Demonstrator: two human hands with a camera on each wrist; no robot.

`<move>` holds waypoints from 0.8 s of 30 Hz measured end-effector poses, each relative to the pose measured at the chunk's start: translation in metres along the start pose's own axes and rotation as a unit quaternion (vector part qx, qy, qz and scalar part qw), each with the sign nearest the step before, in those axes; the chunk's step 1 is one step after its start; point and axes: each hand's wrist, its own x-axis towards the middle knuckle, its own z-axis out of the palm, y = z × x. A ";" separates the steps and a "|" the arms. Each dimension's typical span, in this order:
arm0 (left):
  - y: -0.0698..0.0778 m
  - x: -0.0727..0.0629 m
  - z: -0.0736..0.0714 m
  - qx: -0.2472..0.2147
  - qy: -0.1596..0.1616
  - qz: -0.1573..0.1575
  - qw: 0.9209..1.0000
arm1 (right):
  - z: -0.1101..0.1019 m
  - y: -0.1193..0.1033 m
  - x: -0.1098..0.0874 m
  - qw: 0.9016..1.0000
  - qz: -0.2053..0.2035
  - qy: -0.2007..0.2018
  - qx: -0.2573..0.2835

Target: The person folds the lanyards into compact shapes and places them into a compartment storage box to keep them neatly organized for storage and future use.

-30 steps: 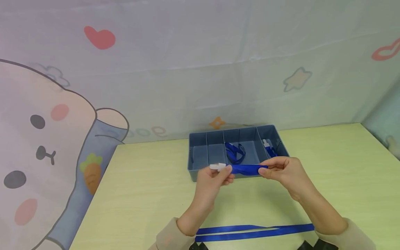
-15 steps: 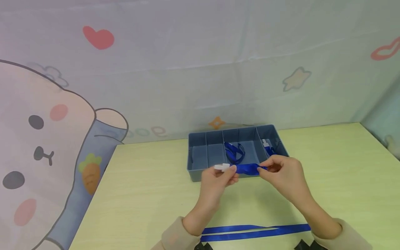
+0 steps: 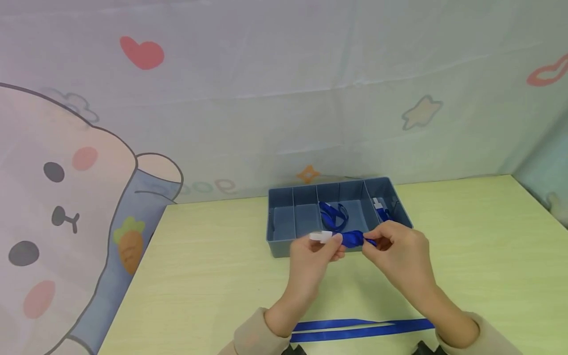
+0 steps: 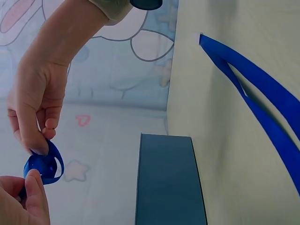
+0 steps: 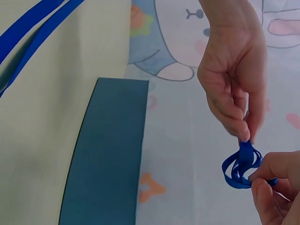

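Observation:
Close over the front of the divided tray, both hands hold a blue lanyard (image 3: 352,239) in the head view. My left hand (image 3: 307,264) pinches it by the end with the white plastic clip (image 3: 320,236). The opposite end is pinched between thumb and fingers of my right hand (image 3: 403,254). In the right wrist view, the strap (image 5: 244,161) shows as several gathered loops between the fingertips. A second blue lanyard strap (image 3: 346,335) lies stretched in two strands along the table's front, its ends hidden behind the forearms.
The blue-grey tray (image 3: 280,249) stands at the table's back against a printed cloth backdrop (image 3: 266,98). A coiled blue lanyard (image 3: 327,216) lies in its middle compartment. Another lanyard (image 3: 382,213) with a white clip is in the right compartment.
My hands have drawn closer together, the left moving right and the right slightly left. The held strap, stretched flat before, is now shorter and bunched between them.

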 end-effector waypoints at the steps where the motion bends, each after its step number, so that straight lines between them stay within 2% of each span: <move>1: 0.000 0.000 0.001 0.002 0.000 0.004 1.000 | 0.000 -0.001 0.000 1.000 -0.009 0.005 0.000; 5: 0.001 -0.001 0.004 -0.003 -0.006 0.011 1.000 | 0.000 -0.006 0.000 0.999 -0.032 0.016 0.007; 8: 0.003 0.000 0.003 0.002 -0.010 0.012 1.000 | -0.003 -0.007 0.000 1.000 -0.017 0.007 0.021; 11: 0.005 0.003 -0.003 0.014 0.002 0.012 1.000 | -0.009 -0.003 0.003 0.996 0.050 -0.030 0.070; 13: 0.005 0.006 -0.007 0.025 0.011 0.010 1.000 | -0.013 0.004 0.005 0.984 0.108 -0.062 0.126; 14: 0.005 0.007 -0.010 0.029 0.015 0.007 0.999 | -0.015 0.008 0.006 0.974 0.134 -0.077 0.164; 15: 0.005 0.008 -0.011 0.030 0.016 0.004 0.999 | -0.017 0.012 0.007 0.960 0.157 -0.092 0.212; 16: 0.006 0.009 -0.012 0.033 0.013 0.000 0.999 | -0.017 0.017 0.008 0.943 0.173 -0.104 0.266; 18: 0.006 0.010 -0.014 0.039 0.002 -0.014 0.999 | -0.018 0.027 0.008 0.905 0.175 -0.119 0.368; 21: 0.007 0.011 -0.015 0.035 -0.018 -0.046 0.998 | -0.016 0.044 0.007 0.838 0.135 -0.148 0.507; 24: 0.008 0.011 -0.015 0.011 -0.035 -0.100 0.994 | -0.012 0.059 0.005 0.789 0.068 -0.188 0.581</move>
